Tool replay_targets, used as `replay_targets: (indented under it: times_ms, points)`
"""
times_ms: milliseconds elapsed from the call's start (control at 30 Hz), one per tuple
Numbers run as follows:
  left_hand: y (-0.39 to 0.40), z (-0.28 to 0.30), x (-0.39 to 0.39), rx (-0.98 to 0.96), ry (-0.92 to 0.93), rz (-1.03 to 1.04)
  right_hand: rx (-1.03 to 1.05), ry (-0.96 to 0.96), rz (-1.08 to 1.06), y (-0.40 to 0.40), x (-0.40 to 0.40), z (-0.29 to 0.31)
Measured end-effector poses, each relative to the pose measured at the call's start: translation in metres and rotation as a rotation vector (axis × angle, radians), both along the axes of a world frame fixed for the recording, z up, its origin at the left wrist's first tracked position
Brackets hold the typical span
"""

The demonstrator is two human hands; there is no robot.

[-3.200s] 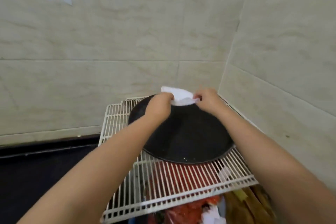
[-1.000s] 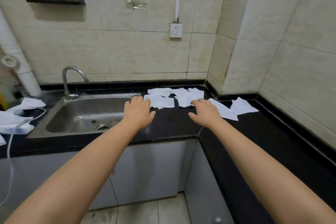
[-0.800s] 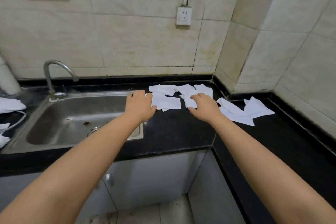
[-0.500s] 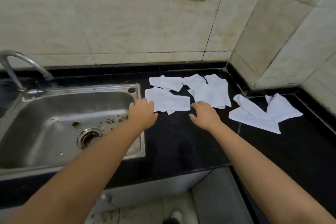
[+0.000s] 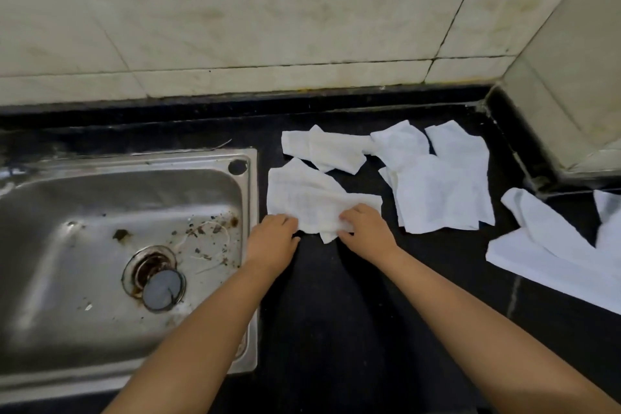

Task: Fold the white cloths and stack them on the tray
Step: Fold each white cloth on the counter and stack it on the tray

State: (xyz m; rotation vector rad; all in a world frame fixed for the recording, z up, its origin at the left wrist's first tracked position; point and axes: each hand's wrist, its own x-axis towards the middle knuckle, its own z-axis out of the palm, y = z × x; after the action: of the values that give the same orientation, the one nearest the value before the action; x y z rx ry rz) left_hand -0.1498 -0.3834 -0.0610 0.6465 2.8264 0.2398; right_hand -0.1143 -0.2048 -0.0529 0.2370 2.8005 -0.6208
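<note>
Several white cloths lie spread on the black counter (image 5: 336, 296) right of the sink. The nearest white cloth (image 5: 312, 198) lies crumpled just beside the sink rim. My left hand (image 5: 274, 239) pinches its near left edge, and my right hand (image 5: 364, 228) grips its near right edge. Behind it lies a second cloth (image 5: 331, 149), and to the right a flatter pile of cloths (image 5: 440, 191). More cloths (image 5: 551, 245) lie at the far right. The tray is out of view.
A steel sink (image 5: 111, 245) with a drain plug (image 5: 163, 289) and bits of debris fills the left side. Tiled walls (image 5: 268, 10) close the back, and a tiled corner pillar (image 5: 571, 77) juts out at the right.
The view turned from the dark tray on the wire rack to the counter. My hands moved forward and took hold of the nearest cloth's near edge; earlier they hovered empty.
</note>
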Motion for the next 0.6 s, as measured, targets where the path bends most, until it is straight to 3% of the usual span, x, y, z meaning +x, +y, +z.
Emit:
replay_targets:
  times_ms: [167, 333, 600]
  points:
    - [0.000, -0.006, -0.011, 0.095, 0.051, 0.017, 0.043, 0.034, 0.027, 0.000, -0.011, -0.008]
    - [-0.003, 0.024, -0.023, 0.170, 0.091, -0.018, 0.082, 0.146, 0.017, 0.002, -0.003, -0.001]
    - [0.014, 0.100, -0.029, 0.455, 0.093, -0.176, 0.184, 0.344, -0.280, 0.031, 0.054, 0.075]
